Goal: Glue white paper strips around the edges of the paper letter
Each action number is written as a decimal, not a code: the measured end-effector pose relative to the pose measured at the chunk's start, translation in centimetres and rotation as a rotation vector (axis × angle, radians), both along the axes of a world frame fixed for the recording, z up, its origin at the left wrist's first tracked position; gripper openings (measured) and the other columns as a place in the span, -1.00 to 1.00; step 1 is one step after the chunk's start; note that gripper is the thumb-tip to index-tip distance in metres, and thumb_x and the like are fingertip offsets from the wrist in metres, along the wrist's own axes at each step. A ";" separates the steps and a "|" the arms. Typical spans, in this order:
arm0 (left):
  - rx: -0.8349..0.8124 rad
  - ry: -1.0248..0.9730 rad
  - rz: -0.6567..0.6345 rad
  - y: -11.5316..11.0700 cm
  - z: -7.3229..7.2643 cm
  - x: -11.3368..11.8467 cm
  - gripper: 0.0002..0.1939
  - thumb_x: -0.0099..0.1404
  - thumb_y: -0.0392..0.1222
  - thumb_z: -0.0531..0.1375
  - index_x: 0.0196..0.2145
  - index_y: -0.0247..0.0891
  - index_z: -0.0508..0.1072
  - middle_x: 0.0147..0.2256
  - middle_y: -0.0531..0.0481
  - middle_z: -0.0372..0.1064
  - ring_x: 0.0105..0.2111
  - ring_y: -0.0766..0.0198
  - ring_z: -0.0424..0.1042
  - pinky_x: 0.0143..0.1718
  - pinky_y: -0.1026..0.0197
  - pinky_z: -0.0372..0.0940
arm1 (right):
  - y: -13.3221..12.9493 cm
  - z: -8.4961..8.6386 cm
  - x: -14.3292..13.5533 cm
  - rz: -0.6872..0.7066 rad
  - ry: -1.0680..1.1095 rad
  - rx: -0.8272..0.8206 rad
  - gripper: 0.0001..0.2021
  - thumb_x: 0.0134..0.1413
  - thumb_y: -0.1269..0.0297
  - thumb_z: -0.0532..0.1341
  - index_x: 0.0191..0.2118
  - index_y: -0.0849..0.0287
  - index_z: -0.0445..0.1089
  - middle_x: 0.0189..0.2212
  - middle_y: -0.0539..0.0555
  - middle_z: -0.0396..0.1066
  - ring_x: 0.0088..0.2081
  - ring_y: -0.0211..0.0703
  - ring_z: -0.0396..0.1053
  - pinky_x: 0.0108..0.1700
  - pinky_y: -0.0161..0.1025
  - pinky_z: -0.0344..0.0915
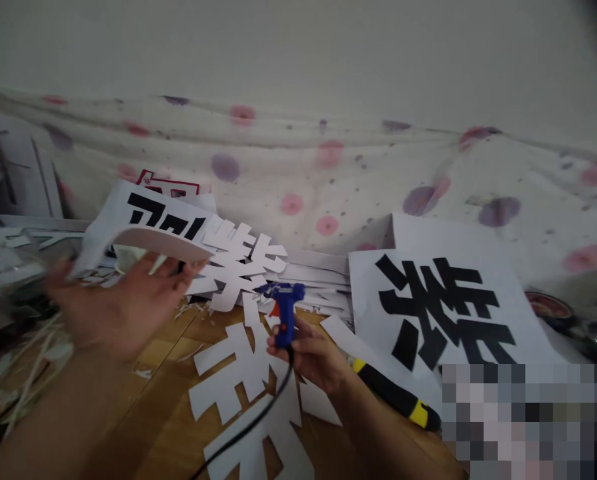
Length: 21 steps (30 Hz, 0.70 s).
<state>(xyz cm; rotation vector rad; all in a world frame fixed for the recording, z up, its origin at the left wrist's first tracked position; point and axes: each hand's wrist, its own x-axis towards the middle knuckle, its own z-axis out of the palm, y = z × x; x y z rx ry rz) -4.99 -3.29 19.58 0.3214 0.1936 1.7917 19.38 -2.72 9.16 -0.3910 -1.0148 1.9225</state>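
Observation:
My left hand (pixel 123 310) is spread with its fingers apart at the lower edge of a curved white sheet (pixel 103 213) printed with black characters. Whether the fingertips pinch the sheet is not clear. Wrapped in my right hand (pixel 313 350) is a blue glue gun (pixel 287 313) with an orange trigger, its nozzle pointing left and its black cord (pixel 258 417) running down. Below and behind the gun lie white cut-out character shapes (pixel 238 370). To the right rests a larger white sheet (pixel 368 293) with a bold black character.
A black and yellow cutter (pixel 393 393) lies beside my right forearm. Paper scraps (pixel 33 360) litter the left side of the wooden surface (pixel 153 393). Dotted fabric (pixel 278 167) hangs along the wall behind. A round container (pixel 551 307) stands at the right.

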 end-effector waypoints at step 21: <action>-0.084 0.152 -1.217 -1.0 -14.9 9.6 -0.34 0.01 0.19 0.12 -0.10 -0.44 0.42 -0.05 -0.28 0.33 -0.09 -0.16 0.31 -0.25 0.16 0.16 | -5.9 -4.9 4.5 -0.570 -0.094 -0.300 -0.73 -0.16 0.21 0.32 -0.28 0.11 0.34 -0.46 -0.03 0.36 -0.47 -0.27 0.29 -0.40 -0.30 0.20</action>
